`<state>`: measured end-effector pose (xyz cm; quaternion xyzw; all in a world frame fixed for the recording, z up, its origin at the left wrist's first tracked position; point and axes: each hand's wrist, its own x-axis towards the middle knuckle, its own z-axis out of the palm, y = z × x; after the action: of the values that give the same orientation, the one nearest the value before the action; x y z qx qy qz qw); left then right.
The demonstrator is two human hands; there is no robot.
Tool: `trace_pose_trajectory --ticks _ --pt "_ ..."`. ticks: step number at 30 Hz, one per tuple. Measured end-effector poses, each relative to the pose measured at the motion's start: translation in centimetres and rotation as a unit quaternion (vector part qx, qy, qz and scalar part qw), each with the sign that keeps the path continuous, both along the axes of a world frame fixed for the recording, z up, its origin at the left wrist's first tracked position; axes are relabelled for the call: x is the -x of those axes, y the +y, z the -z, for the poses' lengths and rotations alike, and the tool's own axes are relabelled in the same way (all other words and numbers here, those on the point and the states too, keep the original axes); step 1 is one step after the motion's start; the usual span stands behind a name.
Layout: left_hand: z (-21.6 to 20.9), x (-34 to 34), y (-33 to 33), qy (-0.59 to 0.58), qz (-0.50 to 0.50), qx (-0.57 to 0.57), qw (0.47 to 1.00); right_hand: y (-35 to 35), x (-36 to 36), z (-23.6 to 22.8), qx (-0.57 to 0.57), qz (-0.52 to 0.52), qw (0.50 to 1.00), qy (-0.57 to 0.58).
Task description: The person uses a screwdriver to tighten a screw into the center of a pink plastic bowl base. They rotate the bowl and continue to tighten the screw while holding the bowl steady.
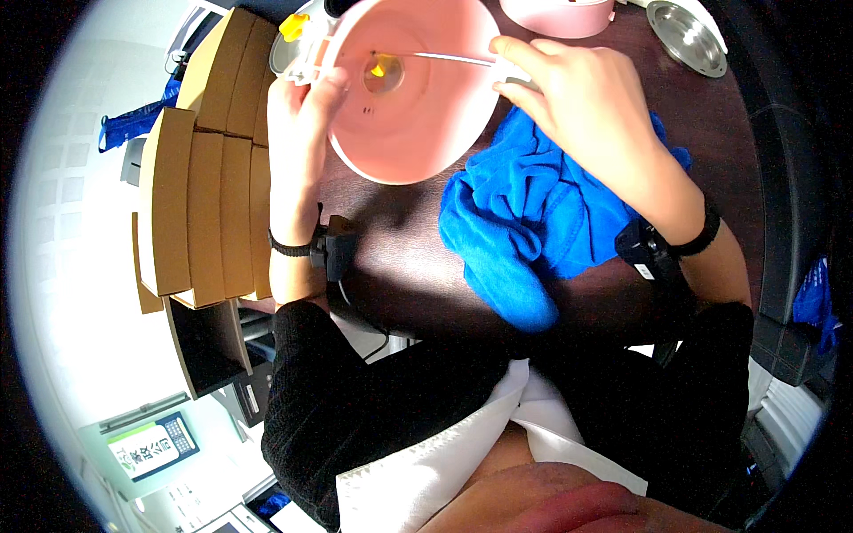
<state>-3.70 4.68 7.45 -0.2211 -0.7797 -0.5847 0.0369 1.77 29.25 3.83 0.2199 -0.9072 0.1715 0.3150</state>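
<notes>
A round, deep pink bowl (418, 133) is tilted over the far part of the table, its inside facing me. My left hand (306, 111) grips its left rim, the thumb on the edge, with a small white piece by the fingers. My right hand (577, 93) is closed beside the right rim, pinching the white end of a thin metal rod (449, 59). That rod reaches leftward across the bowl's inside, toward a round spot at the bottom where something yellow (380, 68) shows. The fingers partly hide the rod's white end.
A crumpled blue cloth (542, 204) lies on the dark table (400, 258), below my right hand. Beyond are a pink rounded base (560, 13), a metal dish (689, 37) and a yellow piece (293, 27). Stacked cardboard boxes (209, 204) stand along the left.
</notes>
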Motion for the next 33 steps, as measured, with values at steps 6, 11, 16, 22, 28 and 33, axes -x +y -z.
trace_pose_trajectory --ticks 6,11,16,22,28,33 --pt "0.3 -0.3 0.3 0.042 -0.027 -0.094 0.994 -1.0 -0.8 -0.7 0.245 -0.106 0.935 -0.232" --pt "0.9 0.1 0.5 0.067 -0.002 -0.144 0.987 -1.4 -1.1 -1.0 0.307 -0.108 0.877 -0.354" --pt "1.4 -0.3 0.5 0.040 -0.009 -0.141 0.989 -1.8 -1.1 -0.5 0.296 -0.114 0.891 -0.325" --pt "1.8 -0.1 0.6 0.079 -0.007 -0.108 0.991 -1.8 -1.3 -0.6 0.283 -0.112 0.896 -0.323" --pt "1.9 -0.1 0.6 0.085 -0.040 -0.069 0.993 -1.8 -1.0 0.3 0.290 -0.149 0.892 -0.314" --pt "2.0 -0.5 1.1 0.096 -0.056 -0.073 0.991 -2.1 -1.4 -0.8 0.295 -0.107 0.881 -0.353"
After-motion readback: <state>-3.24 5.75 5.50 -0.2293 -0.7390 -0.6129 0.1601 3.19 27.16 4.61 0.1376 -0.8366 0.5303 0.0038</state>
